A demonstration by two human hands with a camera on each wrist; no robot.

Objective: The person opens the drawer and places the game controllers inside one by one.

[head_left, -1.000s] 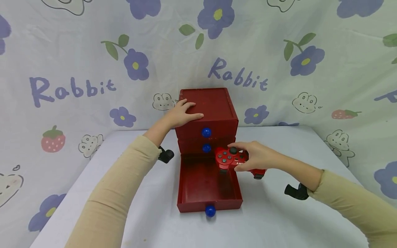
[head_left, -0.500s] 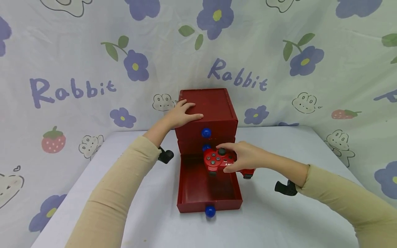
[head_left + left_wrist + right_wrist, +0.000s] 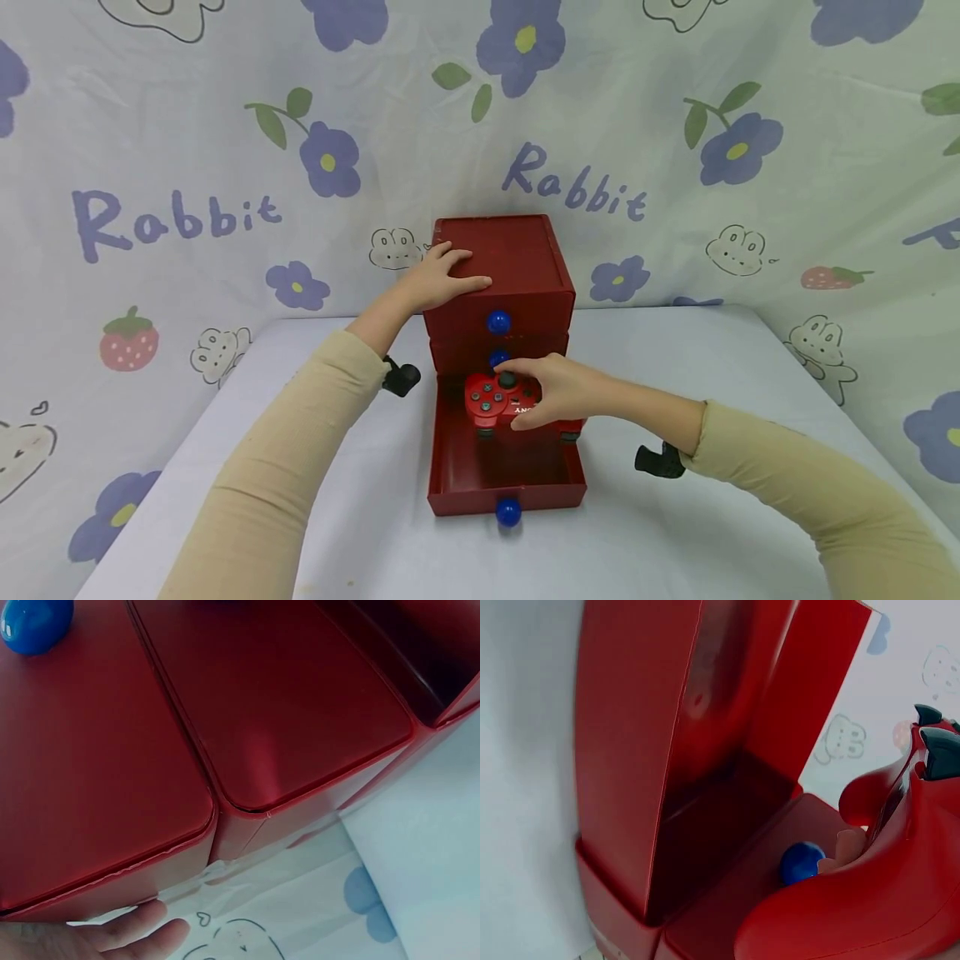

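My right hand (image 3: 572, 390) pinches a red game controller (image 3: 486, 402) between thumb and fingers. It hangs over the pulled-out bottom drawer (image 3: 480, 475) of a red drawer cabinet (image 3: 517, 250). In the right wrist view the controller (image 3: 877, 892) fills the right side, apart from the drawer's walls (image 3: 630, 735); fingertips (image 3: 847, 847) show past its edge. My left hand (image 3: 438, 279) lies with spread fingers on the cabinet's top left edge. The left wrist view catches only some of its fingers (image 3: 142, 930) beside the cabinet's side.
Two upper drawers are closed, with blue knobs (image 3: 498, 322) on their fronts. Another blue knob (image 3: 508, 512) sits on the open drawer's front. The cabinet stands on a white table (image 3: 360, 517), before a patterned cloth backdrop (image 3: 420, 167). Black wrist cameras (image 3: 660, 461) hang below the sleeves.
My right hand has carried the controller leftward, from the drawer's right edge to above its inside. The left hand stays on the cabinet.
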